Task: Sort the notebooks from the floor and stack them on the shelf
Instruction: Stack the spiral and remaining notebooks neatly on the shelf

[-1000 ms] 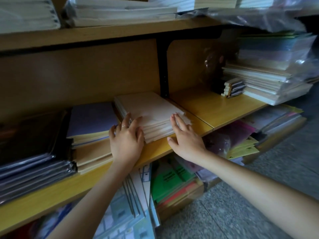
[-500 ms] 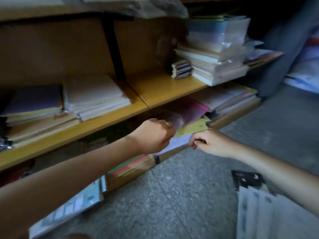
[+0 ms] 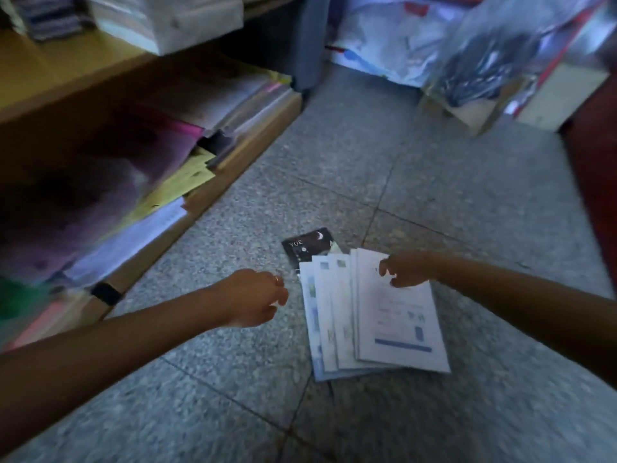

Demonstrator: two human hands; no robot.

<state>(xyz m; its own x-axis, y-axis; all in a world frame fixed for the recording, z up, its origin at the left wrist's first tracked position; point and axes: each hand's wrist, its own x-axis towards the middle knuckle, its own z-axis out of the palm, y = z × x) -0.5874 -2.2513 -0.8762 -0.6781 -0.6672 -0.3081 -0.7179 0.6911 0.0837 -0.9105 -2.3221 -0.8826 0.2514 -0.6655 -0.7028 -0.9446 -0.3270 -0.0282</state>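
White notebooks point(image 3: 377, 315) are left fanned on the floor point(image 3: 207, 412), left hand point(image 3: 257, 297) beside and right hand point(image 3: 405, 269) above, fingers loosely curled, empty; pickup seems begun, and a gathering grip is called for.

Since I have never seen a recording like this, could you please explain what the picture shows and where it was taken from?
There is no machine: a person wears a camera on the head, looking down at bare hands. A fanned pile of white notebooks lies on the grey floor, partly over a dark notebook. The right hand reaches over the pile's top edge, fingers apart from thumb; contact unclear. The left hand hovers beside it, loosely curled, holding nothing. A shelf stands left.
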